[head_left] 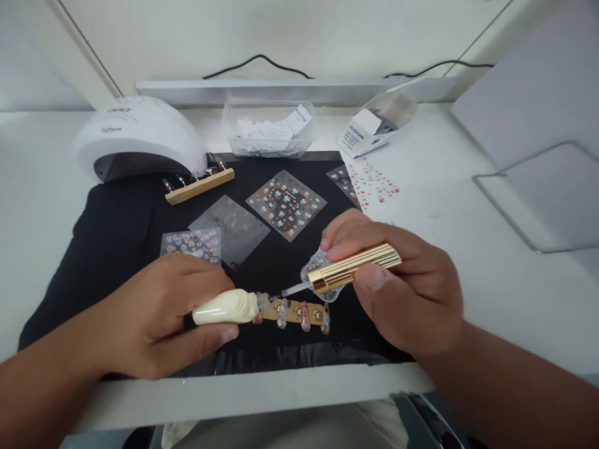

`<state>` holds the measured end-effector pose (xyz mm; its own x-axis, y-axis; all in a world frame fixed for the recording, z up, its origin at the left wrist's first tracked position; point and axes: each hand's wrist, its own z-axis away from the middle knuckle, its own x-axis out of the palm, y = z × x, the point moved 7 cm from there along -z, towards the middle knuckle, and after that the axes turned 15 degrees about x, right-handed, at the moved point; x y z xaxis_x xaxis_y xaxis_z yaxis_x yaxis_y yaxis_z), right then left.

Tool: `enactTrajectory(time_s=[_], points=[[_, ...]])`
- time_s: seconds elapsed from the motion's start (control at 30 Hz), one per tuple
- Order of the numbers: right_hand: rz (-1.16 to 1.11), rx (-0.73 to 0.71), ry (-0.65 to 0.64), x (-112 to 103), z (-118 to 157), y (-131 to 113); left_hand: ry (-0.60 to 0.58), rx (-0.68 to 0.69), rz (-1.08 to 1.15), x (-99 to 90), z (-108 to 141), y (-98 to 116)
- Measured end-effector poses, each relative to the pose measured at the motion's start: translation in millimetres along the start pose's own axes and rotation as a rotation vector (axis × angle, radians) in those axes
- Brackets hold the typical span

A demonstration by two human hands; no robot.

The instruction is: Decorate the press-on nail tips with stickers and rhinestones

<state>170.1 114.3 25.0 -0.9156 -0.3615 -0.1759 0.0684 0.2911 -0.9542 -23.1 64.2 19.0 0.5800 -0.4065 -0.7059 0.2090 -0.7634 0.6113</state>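
My left hand (173, 312) grips a cream-coloured nail polish bottle (227, 307), tipped on its side with its neck towards the right. In my right hand (402, 280) is the gold ribbed cap (355, 267) with its brush (296, 289), the bristle end at the mouth of the bottle. Just below the neck lies a wooden strip (292, 310) carrying several decorated false nails (306, 317); the bottle hides its left end. Behind the gold cap, partly covered by my right hand, sits a small clear plastic case (322, 290).
Sticker sheets (286, 204) lie on the black cloth (126, 218). A second nail stand (200, 187) rests before a white nail lamp (140, 128). Behind are a clear tub (269, 146) of white pads and an alcohol pad box (374, 128). A metal wire frame (510, 234) stands right.
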Motion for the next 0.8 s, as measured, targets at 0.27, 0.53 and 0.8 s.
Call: enactTrajectory(time_s=[0.27, 0.53, 0.8], points=[[0.046, 0.013, -0.052, 7, -2, -2, 0.021, 0.023, -0.022, -1.1, -2, 2], [0.138, -0.021, -0.195, 22, -3, -8, -0.010, -0.027, -0.019, 6.3, -3, -1], [0.055, 0.115, -0.175, 1, -7, 7, 0.032, 0.033, -0.006, -3.5, 3, -3]])
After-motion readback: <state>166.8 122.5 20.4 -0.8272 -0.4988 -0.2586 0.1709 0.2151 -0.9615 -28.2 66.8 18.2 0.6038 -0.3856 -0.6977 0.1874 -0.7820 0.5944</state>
